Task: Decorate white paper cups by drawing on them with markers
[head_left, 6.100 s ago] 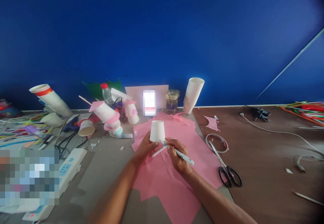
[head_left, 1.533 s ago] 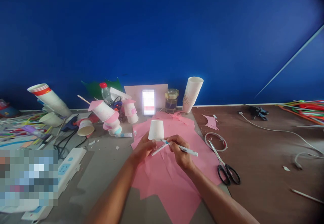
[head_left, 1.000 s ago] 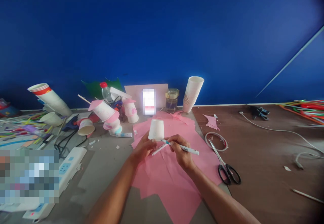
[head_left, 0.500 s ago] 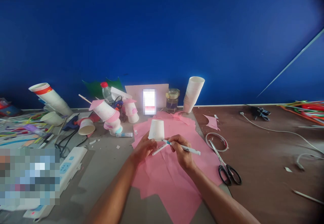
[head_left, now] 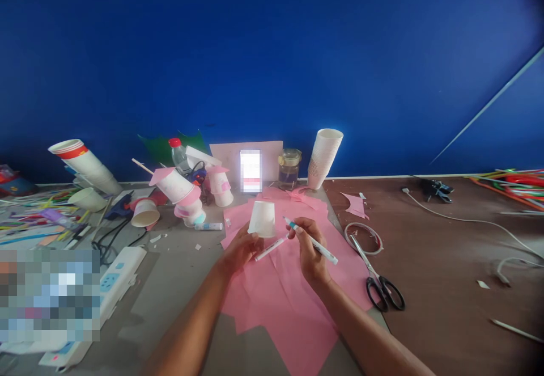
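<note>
A white paper cup, its narrow end up, is held near its lower rim by my left hand. My right hand is closed around a white marker with a teal band. Its tip points up and left, a short way right of the cup and apart from it. Between my hands a second white pen lies slanted over pink paper, close to my left fingertips. Black-handled scissors rest to the right, one blade by a tape roll.
At the back stand a tall stack of paper cups, a lidded glass jar and a lit screen. Pink-trimmed cups stand back left. A power strip lies at left. A white cable crosses the right side.
My right hand has drawn the marker's tip away from the cup's lower edge, up and to the right. My left hand still holds the cup in nearly the same place.
</note>
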{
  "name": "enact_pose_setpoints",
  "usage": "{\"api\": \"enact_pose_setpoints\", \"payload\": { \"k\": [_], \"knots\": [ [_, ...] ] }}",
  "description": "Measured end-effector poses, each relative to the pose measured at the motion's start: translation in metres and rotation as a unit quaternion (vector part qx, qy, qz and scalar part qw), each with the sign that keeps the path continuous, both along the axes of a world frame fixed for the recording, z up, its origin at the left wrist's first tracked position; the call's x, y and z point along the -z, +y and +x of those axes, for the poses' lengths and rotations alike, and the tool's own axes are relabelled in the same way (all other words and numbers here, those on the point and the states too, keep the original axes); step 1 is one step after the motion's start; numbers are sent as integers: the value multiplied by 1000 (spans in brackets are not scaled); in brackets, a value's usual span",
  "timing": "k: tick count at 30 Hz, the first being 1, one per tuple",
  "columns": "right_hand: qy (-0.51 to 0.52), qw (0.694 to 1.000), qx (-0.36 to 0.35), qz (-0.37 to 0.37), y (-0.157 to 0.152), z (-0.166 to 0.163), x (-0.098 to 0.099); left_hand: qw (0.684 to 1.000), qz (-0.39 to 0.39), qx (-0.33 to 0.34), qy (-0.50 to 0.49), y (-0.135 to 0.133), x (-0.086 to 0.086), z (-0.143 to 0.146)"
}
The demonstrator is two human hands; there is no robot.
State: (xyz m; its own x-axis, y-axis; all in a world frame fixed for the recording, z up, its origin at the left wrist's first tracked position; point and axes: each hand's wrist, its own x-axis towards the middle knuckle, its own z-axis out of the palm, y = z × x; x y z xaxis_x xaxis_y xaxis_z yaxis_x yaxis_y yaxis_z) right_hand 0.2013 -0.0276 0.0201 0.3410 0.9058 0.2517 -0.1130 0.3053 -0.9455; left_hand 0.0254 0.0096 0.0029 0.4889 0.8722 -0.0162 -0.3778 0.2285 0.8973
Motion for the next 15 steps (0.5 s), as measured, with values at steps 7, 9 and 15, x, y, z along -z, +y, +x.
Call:
{"api": "enact_pose_setpoints", "payload": {
  "k": [7, 9, 15],
  "knots": [
    [7, 999, 30, -28, 5, -4, 1, 1000, -8, 4, -13, -1, 0, 0],
    [-8, 999, 34, -20, 5, -4, 3, 1000, -4, 11, -15, -2, 0, 1],
    [-42, 999, -21, 6, 4, -1, 6, 998, -8, 58, -23, -4, -1, 1]
  ]
}}
